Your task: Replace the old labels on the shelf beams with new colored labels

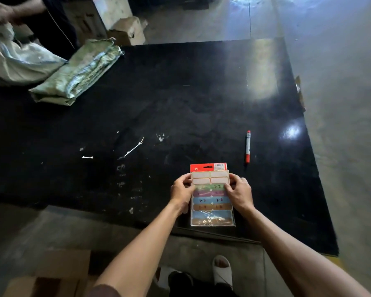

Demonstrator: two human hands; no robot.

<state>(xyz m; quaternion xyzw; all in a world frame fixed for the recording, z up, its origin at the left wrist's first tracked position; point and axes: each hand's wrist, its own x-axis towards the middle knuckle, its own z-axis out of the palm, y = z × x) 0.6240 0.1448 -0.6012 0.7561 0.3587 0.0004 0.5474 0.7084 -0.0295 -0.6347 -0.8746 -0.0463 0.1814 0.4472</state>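
Observation:
A sheet of colored labels [211,200] lies on its clear packet with a red header [208,167], near the front edge of a black table [180,99]. Rows are pale orange, green, purple, blue and brown; some carry handwritten numbers such as 1-2 and 1-3. My left hand [181,191] pinches the sheet's left edge by the green row. At the right edge, around the same row, my right hand [239,192] pinches the sheet with fingertips. A red marker [248,146] lies capped on the table, beyond and to the right of the packet.
Folded woven sacks [77,71] and a white bag [17,61] sit at the table's far left, where another person [51,18] stands. Cardboard boxes [126,28] stand behind. Scraps of white label backing [133,148] litter the table's middle. A cardboard box [51,275] is at my lower left.

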